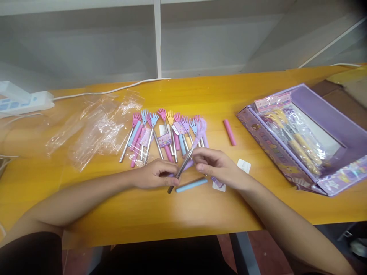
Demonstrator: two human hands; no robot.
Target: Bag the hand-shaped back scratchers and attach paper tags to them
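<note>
A purple hand-shaped back scratcher (185,163) with a metal rod slants between my hands, its head slightly blurred. My left hand (159,173) is closed on the lower rod, thumb pressed along it. The curled fingers of my right hand (213,164) are at the upper rod, just below the purple head. Behind the rod is a purple handle sleeve (188,165), partly hidden. A light blue sleeve (191,185) lies just below my hands, and a printed tag (219,185) lies partly under my right wrist. Beyond them, several back scratchers (155,121) with pink, blue, yellow and purple heads lie in a row.
Crumpled clear plastic bags (100,130) spread on the left, near a white power strip (27,102). A pink sleeve (229,132) and a white tag (244,165) lie to the right. Farther right, an open purple box (318,107) holds bagged back scratchers (295,137).
</note>
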